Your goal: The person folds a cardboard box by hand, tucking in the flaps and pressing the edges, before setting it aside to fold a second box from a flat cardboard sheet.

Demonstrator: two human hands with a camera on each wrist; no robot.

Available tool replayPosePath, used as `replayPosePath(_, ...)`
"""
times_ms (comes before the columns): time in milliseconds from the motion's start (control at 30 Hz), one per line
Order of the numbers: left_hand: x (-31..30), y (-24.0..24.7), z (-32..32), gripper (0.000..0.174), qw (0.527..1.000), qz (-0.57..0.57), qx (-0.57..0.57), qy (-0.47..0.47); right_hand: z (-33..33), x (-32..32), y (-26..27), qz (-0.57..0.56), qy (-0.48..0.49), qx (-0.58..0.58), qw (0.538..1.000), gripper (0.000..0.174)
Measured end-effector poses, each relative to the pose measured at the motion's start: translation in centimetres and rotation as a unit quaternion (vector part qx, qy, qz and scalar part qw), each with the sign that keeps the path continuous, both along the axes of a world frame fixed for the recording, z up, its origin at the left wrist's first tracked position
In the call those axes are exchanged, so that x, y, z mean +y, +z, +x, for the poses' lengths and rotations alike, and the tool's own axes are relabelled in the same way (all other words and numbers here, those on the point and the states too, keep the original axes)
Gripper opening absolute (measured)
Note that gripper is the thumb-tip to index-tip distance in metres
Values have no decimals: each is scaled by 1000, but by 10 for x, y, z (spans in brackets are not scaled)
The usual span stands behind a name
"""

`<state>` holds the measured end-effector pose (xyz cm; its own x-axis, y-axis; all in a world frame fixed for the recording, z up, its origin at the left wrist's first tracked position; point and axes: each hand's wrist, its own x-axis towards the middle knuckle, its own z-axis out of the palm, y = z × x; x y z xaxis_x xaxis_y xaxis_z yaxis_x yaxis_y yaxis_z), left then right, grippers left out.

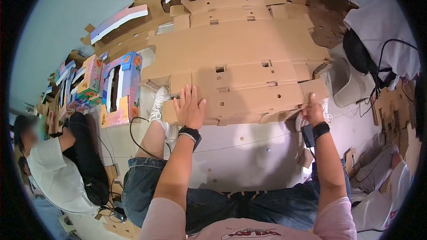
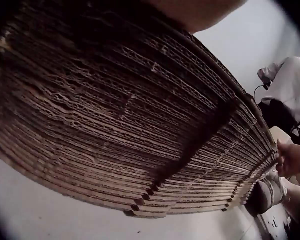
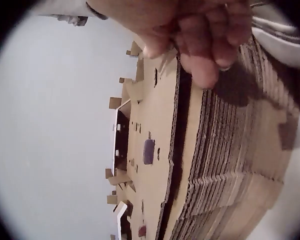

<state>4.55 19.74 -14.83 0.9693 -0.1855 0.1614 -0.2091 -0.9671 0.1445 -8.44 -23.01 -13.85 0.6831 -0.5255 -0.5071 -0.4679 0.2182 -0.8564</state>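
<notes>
A stack of flat die-cut cardboard sheets (image 2: 140, 125) stands on the floor between the person's feet, its corrugated edges layered in the left wrist view. The top cardboard sheet (image 1: 231, 46) is plain brown with small punched holes and slots. Fingers spread, the left hand (image 1: 191, 108) rests flat on its near left part. At the near right corner the right hand (image 1: 314, 110) grips the sheet's edge, thumb on top and fingers curled at the side in the right wrist view. A dark gap shows there between the top sheet (image 3: 162, 125) and the layers below.
Printed colourful cartons (image 1: 122, 84) stand at the left, near a seated person (image 1: 62, 173). More cardboard pieces (image 1: 120, 29) with raised flaps lie behind the stack. A pale bin (image 1: 351, 84) stands at the right, beside another person's clothing (image 1: 382, 31). Black cables run along both sides.
</notes>
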Motion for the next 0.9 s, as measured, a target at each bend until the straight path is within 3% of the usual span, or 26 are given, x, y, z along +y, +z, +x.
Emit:
replayPosePath(67, 0, 0, 0, 62, 1000, -3, -3, 0, 2, -2, -1, 191, -88, -38, 977, 56)
replayPosePath(233, 1, -2, 0, 62, 1000, -2, -13, -6, -5, 0, 13, 202, -41, -43, 978, 52)
replayPosePath(333, 0, -4, 0, 62, 1000, 1, -26, -5, -7, 12, 29, 233, 20, -102, 967, 50)
replayPosePath(400, -1, -2, -2, 61, 1000, 2, -25, -5, 7, 28, 48, 135, -59, -121, 982, 51)
replayPosePath(467, -1, -1, -1, 61, 1000, 4, -26, -5, 13, 13, 30, 119, -25, -153, 981, 46)
replayPosePath(500, -1, -1, -1, 62, 1000, -1, -23, -8, 20, 8, 17, -51, 10, -159, 986, 47)
replayPosePath(533, -1, 1, -1, 63, 1000, -5, -19, -10, 26, 5, 10, -220, 45, -160, 961, 49)
replayPosePath(600, -3, 3, -2, 68, 1000, -17, -17, 12, 29, 0, -1, -283, 81, -121, 948, 52)
replayPosePath(633, -3, 4, -2, 73, 999, -29, -14, 35, 29, 8, 3, -473, 140, -84, 866, 52)
replayPosePath(667, -4, 3, -1, 73, 999, -28, -13, 32, 29, 11, 4, -640, 193, -42, 743, 53)
replayPosePath(733, -3, 2, 4, 87, 995, -65, -21, 77, 28, 12, -5, -632, 184, -45, 751, 54)
replayPosePath(900, -6, 7, 9, 97, 991, -67, 8, 119, 34, 8, 6, -620, 192, -58, 759, 46)
